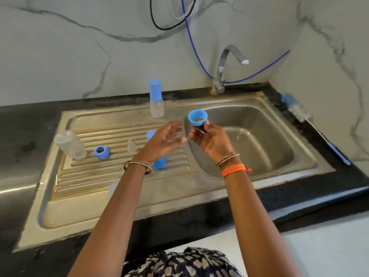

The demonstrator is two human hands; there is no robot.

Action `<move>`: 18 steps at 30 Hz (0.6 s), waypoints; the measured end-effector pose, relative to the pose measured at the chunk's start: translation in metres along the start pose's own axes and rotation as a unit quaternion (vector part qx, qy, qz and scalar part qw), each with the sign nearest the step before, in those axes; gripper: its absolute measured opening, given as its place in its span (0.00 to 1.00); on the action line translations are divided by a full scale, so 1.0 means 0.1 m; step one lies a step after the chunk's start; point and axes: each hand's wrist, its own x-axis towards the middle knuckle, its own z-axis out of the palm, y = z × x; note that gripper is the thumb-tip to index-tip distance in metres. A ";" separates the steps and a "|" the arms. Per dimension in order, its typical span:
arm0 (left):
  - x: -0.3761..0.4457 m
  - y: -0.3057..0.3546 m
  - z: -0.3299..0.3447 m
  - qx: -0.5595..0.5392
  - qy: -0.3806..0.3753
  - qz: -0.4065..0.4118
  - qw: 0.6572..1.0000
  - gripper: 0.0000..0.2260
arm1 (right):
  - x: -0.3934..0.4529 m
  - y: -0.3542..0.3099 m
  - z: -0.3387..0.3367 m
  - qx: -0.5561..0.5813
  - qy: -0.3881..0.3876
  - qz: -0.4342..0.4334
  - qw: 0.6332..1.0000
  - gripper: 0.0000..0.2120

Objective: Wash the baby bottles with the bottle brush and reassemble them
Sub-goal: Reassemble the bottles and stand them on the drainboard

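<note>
Right hand (209, 136): grip closed on a blue screw ring (197, 116), held above the basin's left edge, with something clear, too blurred to identify, under the fingers. Left hand (165, 140): fingers loosely spread, holding nothing, just beside the right. On the drainboard (119, 188): a capped bottle (156, 98) upright at the back, an open bottle (69, 144) tilted at left, a second blue ring (101, 152), a clear teat (132, 146), and blue parts (159, 161) partly hidden behind the left wrist. The bottle brush (311, 124) lies on the worktop right of the sink.
</note>
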 end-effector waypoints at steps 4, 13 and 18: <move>-0.17 0.02 -0.18 -0.081 0.082 0.048 0.992 0.20 | -0.04 0.21 0.37 -0.078 -0.117 0.071 0.988 0.12; -0.62 -0.35 -0.89 -0.227 0.192 0.037 0.954 0.12 | 0.06 0.95 0.91 -0.202 -0.113 0.101 0.968 0.07; -0.86 -0.57 -1.25 -0.192 0.233 -0.001 0.953 0.13 | 0.36 1.47 0.92 -0.701 -0.144 -0.152 0.682 0.11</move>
